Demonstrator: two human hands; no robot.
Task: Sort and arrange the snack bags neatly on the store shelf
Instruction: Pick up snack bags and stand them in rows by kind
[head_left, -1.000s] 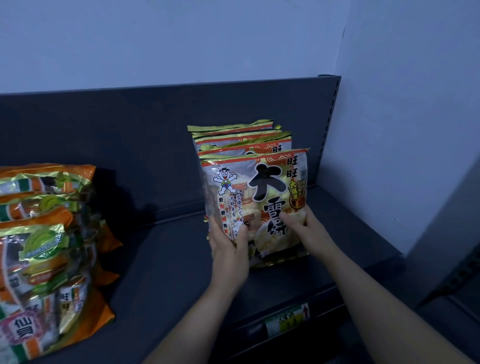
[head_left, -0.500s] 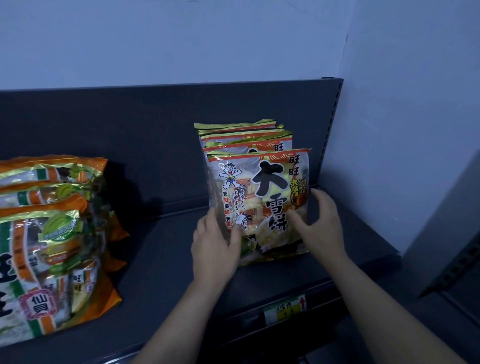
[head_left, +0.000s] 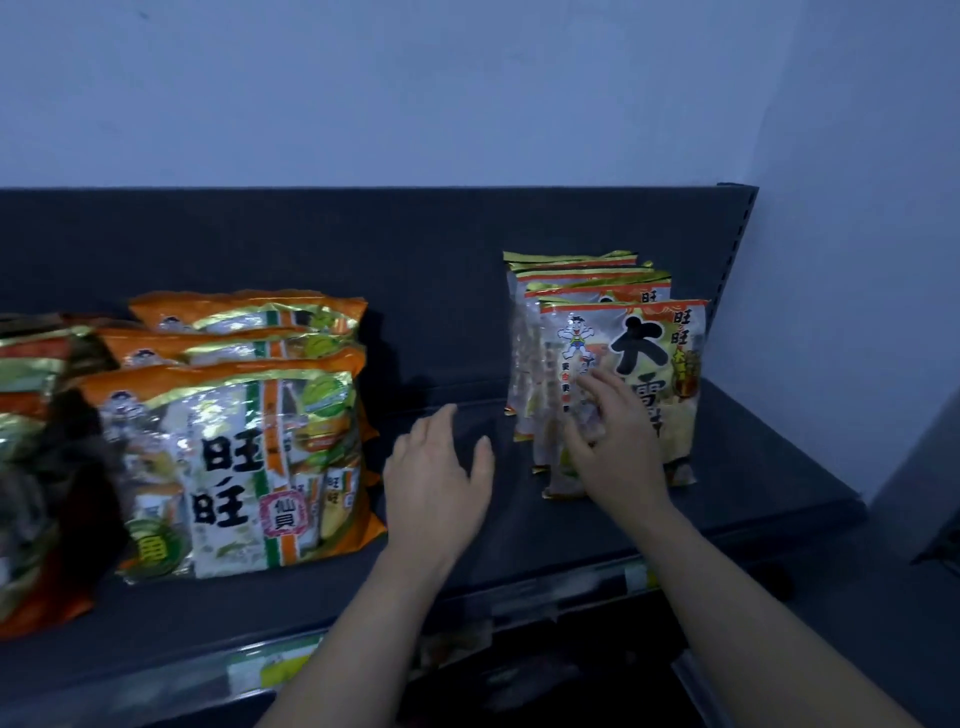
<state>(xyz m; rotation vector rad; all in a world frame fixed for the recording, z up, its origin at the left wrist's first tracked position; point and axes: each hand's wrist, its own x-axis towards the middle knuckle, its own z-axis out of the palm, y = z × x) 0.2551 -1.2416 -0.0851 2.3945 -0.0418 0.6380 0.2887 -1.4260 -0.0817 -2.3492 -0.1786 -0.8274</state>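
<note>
Dark shelf (head_left: 753, 467); the snack bags (head_left: 660, 364) look light and crinkly (hold the sides, they crush); left hand (head_left: 436, 478) spread, empty; right hand (head_left: 618, 457) touches the front one with loose fingers

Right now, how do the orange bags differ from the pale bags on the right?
The orange bags have orange edges and a green stripe; the pale bags have red-gold tops. The orange bags look wider than the pale bags. The right hand is at the pale bags, not the orange bags. Both stand upright in rows.
</note>
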